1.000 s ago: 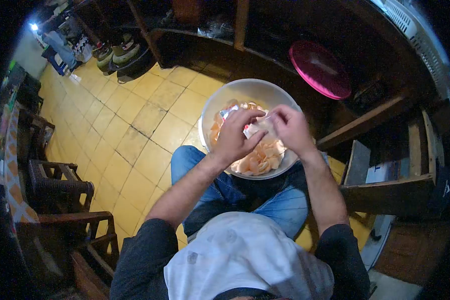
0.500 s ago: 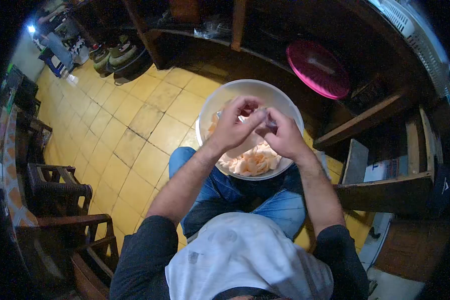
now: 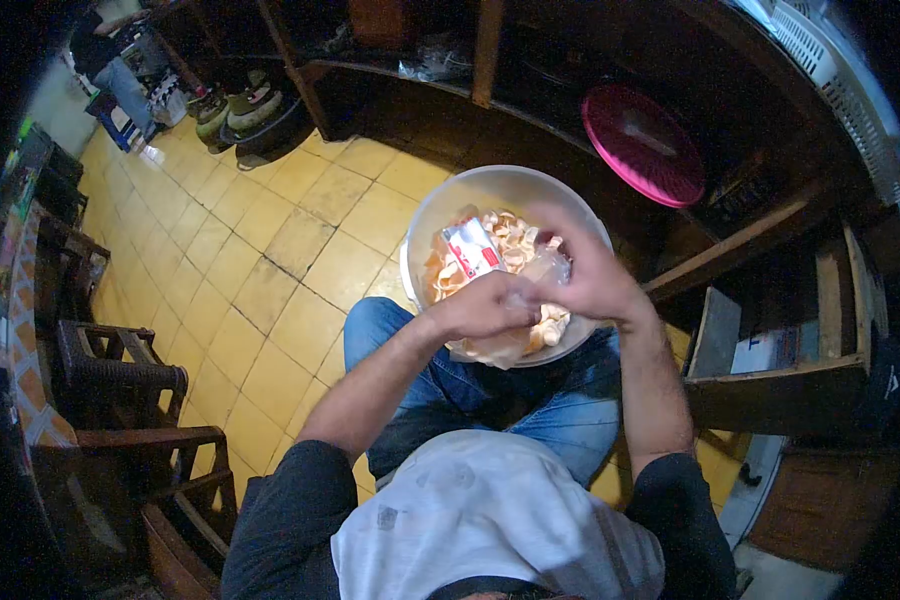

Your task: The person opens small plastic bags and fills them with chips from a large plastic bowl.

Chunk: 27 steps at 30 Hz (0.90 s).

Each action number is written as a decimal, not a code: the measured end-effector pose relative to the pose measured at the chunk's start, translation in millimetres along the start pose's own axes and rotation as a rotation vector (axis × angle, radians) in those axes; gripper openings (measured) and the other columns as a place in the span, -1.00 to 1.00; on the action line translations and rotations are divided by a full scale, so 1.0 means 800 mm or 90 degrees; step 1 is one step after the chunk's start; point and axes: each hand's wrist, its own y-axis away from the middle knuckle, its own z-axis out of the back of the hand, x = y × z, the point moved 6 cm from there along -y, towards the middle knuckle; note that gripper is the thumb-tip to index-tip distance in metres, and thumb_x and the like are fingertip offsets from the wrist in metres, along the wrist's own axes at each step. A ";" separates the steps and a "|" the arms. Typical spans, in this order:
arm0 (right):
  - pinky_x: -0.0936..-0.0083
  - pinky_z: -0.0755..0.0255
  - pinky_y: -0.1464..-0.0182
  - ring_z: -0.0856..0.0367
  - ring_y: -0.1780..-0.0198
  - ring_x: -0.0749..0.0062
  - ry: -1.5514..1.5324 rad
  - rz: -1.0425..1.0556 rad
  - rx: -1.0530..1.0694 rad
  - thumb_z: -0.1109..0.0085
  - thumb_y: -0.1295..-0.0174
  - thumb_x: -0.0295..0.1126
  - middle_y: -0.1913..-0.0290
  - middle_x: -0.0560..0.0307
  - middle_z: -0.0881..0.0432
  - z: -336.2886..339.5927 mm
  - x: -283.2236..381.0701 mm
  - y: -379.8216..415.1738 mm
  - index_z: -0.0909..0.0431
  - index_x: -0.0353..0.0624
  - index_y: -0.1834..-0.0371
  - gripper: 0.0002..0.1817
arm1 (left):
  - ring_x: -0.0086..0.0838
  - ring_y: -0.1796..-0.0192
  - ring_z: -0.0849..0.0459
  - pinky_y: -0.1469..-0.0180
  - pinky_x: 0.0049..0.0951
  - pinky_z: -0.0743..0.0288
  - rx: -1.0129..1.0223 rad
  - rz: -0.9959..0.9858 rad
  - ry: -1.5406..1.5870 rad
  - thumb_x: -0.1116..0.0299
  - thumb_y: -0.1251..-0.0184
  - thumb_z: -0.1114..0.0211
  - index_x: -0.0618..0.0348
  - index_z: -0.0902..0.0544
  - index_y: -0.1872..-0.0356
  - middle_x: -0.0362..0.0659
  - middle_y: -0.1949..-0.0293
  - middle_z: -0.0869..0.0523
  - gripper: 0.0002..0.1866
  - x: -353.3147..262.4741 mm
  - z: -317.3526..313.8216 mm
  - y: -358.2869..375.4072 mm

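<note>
A large translucent white tub (image 3: 422,208) sits at my lap, holding pale orange curled crackers (image 3: 515,232). On top of the crackers lies a white and red packet (image 3: 473,247). Over the near half of the tub, my left hand (image 3: 492,304) is closed, its fingertips pinching a clear plastic bag (image 3: 548,268). My right hand (image 3: 602,280), partly blurred, curls around the same bag from the right. The two hands nearly touch, and part of the bag is hidden behind the fingers.
A pink round plastic basket (image 3: 642,145) leans in the dark wooden shelving beyond the tub. Dark wooden chairs (image 3: 120,375) line the left side of the yellow tiled floor (image 3: 270,290). A person (image 3: 120,75) stands far left, near several green objects in a black basin (image 3: 260,130).
Both hands have come down toward me, with the left lower and the right turned more sideways. The packet and more crackers now show beyond them. The camera view has shifted slightly.
</note>
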 end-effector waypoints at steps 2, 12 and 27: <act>0.61 -0.48 0.15 -0.57 0.30 0.55 0.179 0.100 0.151 -0.31 -0.11 -0.55 0.34 0.21 -0.60 -0.016 0.007 0.009 -0.56 -0.20 0.10 -0.72 | -0.51 0.15 -0.65 -0.01 -0.43 -0.53 0.006 -0.013 -0.002 0.35 -0.33 -0.29 0.25 -0.65 0.15 -0.18 0.26 -0.73 -0.81 -0.012 -0.006 0.000; 0.64 -0.46 0.23 -0.54 0.29 0.63 0.024 -0.145 0.238 -0.25 -0.17 -0.54 0.36 0.27 -0.60 -0.008 -0.009 0.014 -0.57 -0.26 0.14 -0.81 | -0.54 0.04 -0.56 -0.03 -0.43 -0.47 0.097 -0.081 0.153 0.17 -0.52 -0.10 0.26 -0.58 -0.01 -0.20 0.14 -0.65 -0.66 0.007 -0.024 0.009; 0.55 -0.48 0.24 -0.50 0.41 0.59 0.048 -0.056 -0.049 -0.22 -0.18 -0.56 0.44 0.25 -0.54 0.026 0.005 0.019 -0.55 -0.20 0.28 -0.92 | -0.61 0.12 -0.57 0.01 -0.49 -0.49 0.115 0.027 0.136 0.19 -0.46 -0.22 0.25 -0.62 0.09 -0.25 0.20 -0.67 -0.71 0.004 -0.031 0.008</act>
